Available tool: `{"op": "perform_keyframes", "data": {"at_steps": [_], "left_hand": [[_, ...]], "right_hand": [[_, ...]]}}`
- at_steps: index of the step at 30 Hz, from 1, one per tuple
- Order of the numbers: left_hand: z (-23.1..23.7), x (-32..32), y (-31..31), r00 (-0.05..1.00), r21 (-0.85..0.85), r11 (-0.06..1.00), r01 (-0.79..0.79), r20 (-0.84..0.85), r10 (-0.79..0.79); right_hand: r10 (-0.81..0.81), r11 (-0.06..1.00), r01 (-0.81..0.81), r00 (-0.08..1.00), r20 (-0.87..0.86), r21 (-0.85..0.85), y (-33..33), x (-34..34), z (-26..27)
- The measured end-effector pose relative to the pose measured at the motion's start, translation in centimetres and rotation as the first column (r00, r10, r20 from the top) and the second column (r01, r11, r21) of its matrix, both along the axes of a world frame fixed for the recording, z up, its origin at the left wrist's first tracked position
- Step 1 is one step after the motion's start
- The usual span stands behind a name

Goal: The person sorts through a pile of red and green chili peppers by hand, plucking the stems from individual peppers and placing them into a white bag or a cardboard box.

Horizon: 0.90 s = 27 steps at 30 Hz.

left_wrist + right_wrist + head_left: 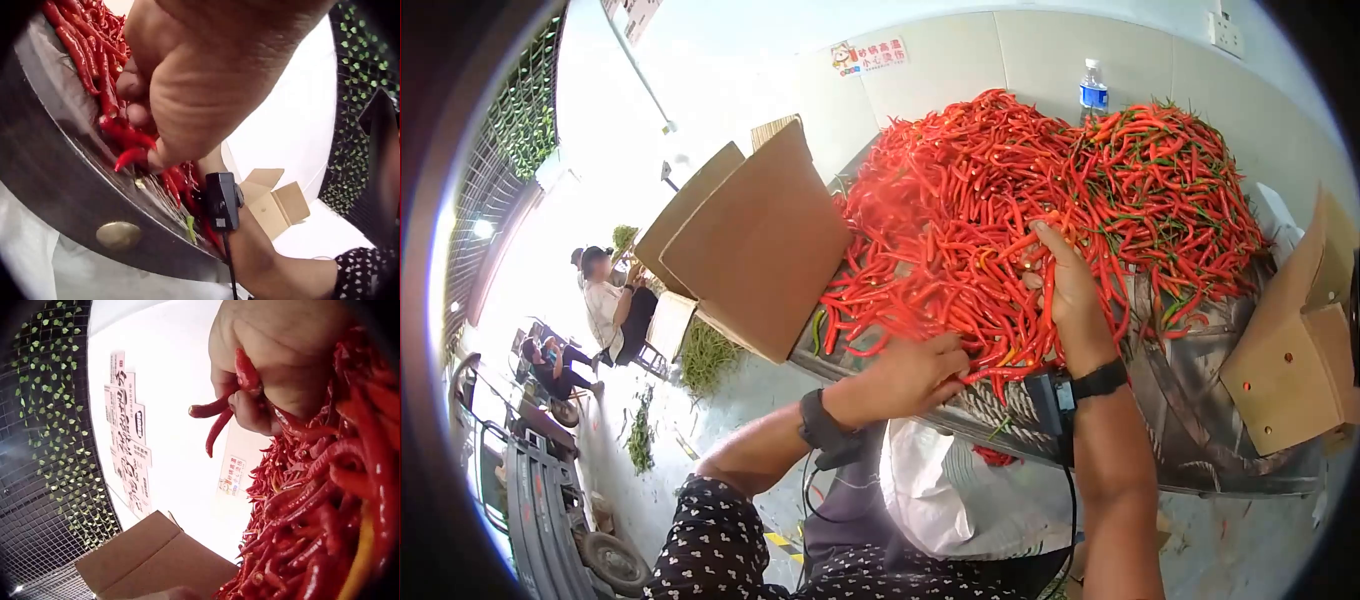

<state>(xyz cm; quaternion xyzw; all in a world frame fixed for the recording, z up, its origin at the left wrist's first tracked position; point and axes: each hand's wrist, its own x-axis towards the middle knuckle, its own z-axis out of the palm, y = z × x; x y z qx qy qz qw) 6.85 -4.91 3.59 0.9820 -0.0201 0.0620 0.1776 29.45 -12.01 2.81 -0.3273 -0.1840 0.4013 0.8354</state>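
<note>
A large heap of red chili peppers (960, 200) covers the table. At its front edge my left hand (910, 375) bends its fingers around a few red chilies (128, 134), close over the table rim. Farther right, my right hand (1068, 285) is raised over the heap and grips several red chilies (247, 372) in its curled fingers, their ends sticking out past the thumb side. Loose peppers lie right under both hands. A second pile with green stems (1165, 185) adjoins the heap on the right.
Cardboard boxes stand at the left (750, 240) and right (1295, 355) of the peppers. A water bottle (1093, 88) is behind the heap by the wall. A white sack (930, 490) hangs below the table's front edge (990, 435). Two people sit at the far left.
</note>
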Motion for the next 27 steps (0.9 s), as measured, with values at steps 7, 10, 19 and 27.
{"op": "perform_keyframes", "data": {"at_steps": [7,10,19,27], "left_hand": [[1.2,1.3,1.2,0.996,0.039,0.999,0.024,0.090,-0.027],[2.2,3.0,2.6,0.992,-0.059,0.998,-0.023,0.122,0.030],[2.2,10.7,6.9,0.929,-0.107,0.942,-0.319,0.161,0.333],[4.0,10.7,7.1,0.948,-0.344,0.912,-0.223,0.143,0.286]], "right_hand": [[0.018,0.998,-0.015,0.999,-0.039,0.067,0.0,0.2,-0.2],[0.051,0.996,-0.046,0.996,-0.066,0.073,0.2,0.7,-0.8],[0.051,0.998,-0.049,0.997,-0.058,0.040,0.2,0.7,-1.0],[0.040,0.999,-0.039,0.997,-0.071,0.014,0.3,0.5,-0.9]]}}
